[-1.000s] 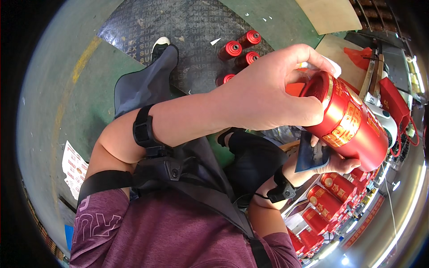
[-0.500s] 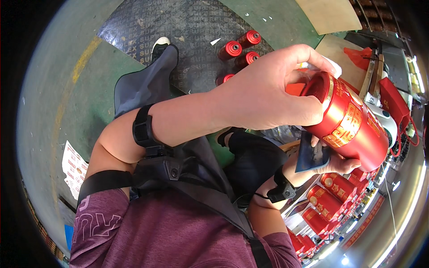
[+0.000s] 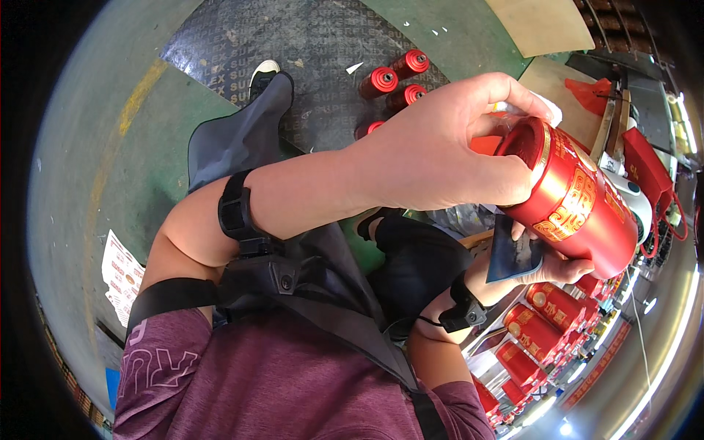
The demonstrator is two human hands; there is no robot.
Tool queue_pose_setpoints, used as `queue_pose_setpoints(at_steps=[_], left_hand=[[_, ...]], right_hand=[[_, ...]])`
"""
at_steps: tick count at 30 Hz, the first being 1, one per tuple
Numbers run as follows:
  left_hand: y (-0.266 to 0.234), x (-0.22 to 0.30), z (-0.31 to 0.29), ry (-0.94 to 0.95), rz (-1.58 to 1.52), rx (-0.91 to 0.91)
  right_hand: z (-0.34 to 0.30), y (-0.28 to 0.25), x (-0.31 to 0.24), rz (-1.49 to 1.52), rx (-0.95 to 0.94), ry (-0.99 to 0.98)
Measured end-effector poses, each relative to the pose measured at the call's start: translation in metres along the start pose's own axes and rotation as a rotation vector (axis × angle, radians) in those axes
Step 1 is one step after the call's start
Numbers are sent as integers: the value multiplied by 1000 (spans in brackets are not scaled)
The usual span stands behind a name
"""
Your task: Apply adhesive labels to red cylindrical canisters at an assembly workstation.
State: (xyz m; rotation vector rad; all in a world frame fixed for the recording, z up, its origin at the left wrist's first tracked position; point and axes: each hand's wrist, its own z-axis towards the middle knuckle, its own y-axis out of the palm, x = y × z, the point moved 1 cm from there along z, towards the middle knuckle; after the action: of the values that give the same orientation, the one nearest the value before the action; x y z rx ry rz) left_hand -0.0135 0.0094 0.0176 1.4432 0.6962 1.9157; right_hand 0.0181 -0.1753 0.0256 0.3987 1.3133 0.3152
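A glossy red metal canister [image 3: 605, 227] with gold patterning is tilted between my two hands at the right of the head view. My left hand [image 3: 440, 143] reaches across and grips its upper rim, thumb on the near side. White crumpled material, perhaps tissue [image 3: 551, 110], shows at the left fingertips. Lower down, the fingers of my right hand [image 3: 561, 270] touch the canister's other end and side. That hand also holds a flat dark blue piece [image 3: 506, 257], which looks like a scraper, beside the canister. Some right fingers are hidden behind it.
Several red cylinders [image 3: 378, 82] stand on the dark floor mat [image 3: 308, 44] ahead. More red canisters [image 3: 534, 334] are grouped at the lower right. A red bag [image 3: 649, 165] and a wooden board [image 3: 543, 26] are at the far right. A printed sheet [image 3: 121, 277] lies at the left.
Both hands keep their holds and nearly the same places. The gold pattern on the canister has shifted very slightly, as if it turned a little.
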Motion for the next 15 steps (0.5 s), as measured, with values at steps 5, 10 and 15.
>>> queue_pose_setpoints(at_steps=[5, 10, 15], left_hand=[[1, 0, 0, -7, 8, 4], [0, 1, 0, -5, 1, -10], [1, 2, 0, -19, -18, -10]], right_hand=[[-3, 8, -1, -64, 51, -24], [-3, 12, -2, -92, 67, -20], [-2, 7, -2, -51, 48, 9]])
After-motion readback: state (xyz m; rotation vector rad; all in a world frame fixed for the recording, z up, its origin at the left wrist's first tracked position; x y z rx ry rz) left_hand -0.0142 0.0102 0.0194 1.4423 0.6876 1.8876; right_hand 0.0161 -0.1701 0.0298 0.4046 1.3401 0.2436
